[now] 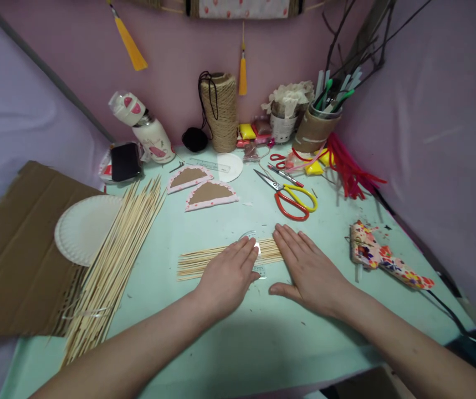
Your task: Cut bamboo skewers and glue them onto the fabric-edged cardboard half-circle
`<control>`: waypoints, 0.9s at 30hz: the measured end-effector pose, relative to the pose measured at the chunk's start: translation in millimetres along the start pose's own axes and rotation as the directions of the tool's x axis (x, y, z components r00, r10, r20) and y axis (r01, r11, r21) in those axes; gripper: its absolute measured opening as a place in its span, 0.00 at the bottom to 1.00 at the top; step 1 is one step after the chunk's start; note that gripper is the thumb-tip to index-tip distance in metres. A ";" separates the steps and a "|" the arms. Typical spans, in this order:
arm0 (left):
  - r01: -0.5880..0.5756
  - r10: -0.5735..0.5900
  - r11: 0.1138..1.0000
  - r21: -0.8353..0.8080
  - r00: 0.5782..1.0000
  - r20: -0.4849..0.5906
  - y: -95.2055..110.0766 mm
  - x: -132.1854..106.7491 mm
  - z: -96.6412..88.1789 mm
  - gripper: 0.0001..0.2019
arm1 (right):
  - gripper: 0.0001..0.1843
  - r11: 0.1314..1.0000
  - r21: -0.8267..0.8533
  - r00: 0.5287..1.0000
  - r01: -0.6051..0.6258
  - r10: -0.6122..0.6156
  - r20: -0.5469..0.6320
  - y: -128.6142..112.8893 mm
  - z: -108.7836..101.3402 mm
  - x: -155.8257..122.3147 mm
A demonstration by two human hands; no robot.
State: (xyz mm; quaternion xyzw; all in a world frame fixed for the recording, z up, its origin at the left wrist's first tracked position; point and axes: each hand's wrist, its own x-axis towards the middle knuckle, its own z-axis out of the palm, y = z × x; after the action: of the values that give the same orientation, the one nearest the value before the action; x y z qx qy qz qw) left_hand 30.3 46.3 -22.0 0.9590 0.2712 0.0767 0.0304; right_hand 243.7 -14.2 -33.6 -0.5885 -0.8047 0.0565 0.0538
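A row of thin bamboo skewers [196, 264] lies side by side across the middle of the table. My left hand [229, 271] rests flat over them, its fingertips on a clear plastic protractor [260, 271] that stands crosswise on the row. Over the right ends of the skewers lies my right hand [308, 271], palm down, fingers stretched and thumb apart. Both hands hide parts of the skewers. Beyond them are two half-round cardboard pieces with pink-and-white patterned edging; the nearer piece [213, 194] is just ahead of the skewers. Scissors [279, 188] with red and yellow handles lie open ahead of my right hand.
A big skewer bundle [113, 260] overlaps a white paper plate [82, 227] and brown cardboard [17, 249] at left. At right lies a flower-patterned glue gun [387, 257] with its cord. Twine [221, 113], a white bottle [154, 138] and a cardboard-wrapped jar [315, 130] stand behind.
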 end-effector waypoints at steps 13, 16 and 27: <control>-0.005 0.005 1.000 0.021 1.000 0.002 1.8 1.7 -3.4 0.20 | 0.55 0.999 0.017 0.998 -0.027 0.026 0.049 -1.2 -3.3 0.7; -0.001 0.001 0.999 0.040 1.000 -0.008 2.7 1.8 -3.6 0.19 | 0.55 0.999 0.025 0.999 -0.024 0.023 0.038 -0.8 -2.9 0.2; 0.001 0.000 0.999 0.045 1.000 -0.020 4.0 2.7 -4.0 0.20 | 0.55 0.998 0.044 0.996 -0.052 0.049 0.075 -1.2 -3.7 1.1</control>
State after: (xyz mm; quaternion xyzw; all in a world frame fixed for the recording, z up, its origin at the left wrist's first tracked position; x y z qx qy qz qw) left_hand 34.0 44.3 -17.2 0.9586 0.2733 0.0799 0.0063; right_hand 242.8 -13.4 -29.8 -0.6048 -0.7895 0.0978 0.0360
